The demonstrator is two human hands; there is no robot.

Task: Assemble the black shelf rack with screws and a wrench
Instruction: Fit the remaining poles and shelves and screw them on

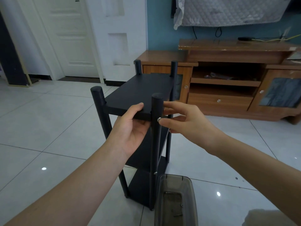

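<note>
**Starting a screw by hand in the top tier.** The black wooden shelf rack [141, 92] stands upright on the pale glossy tiled floor [48, 128], directly in front of the person. The left hand [130, 128] grips the front edge of the flat black top shelf board [138, 101], thumb on top and fingers underneath. The right hand [187, 121] reaches to the round black front right post [156, 144], where its thumb tip meets a silver round-headed screw [159, 119] at the level of that board. The other fingers spread loosely past the post. Whether the screw is pinched or only touched cannot be told. A second silver screw head [155, 173] shows lower on the same post.

To do this step well, the left hand should probably hold the board level, so that its hole lines up with the hole in the post. The screw is best started square to the post and turned lightly by fingertip. Any resistance suggests cross-threading and calls for backing it out. Final tightening belongs to the wrench, which may lie in the smoky translucent plastic box [172, 176] near the rack's foot. Its contents are too dim to name.
</note>
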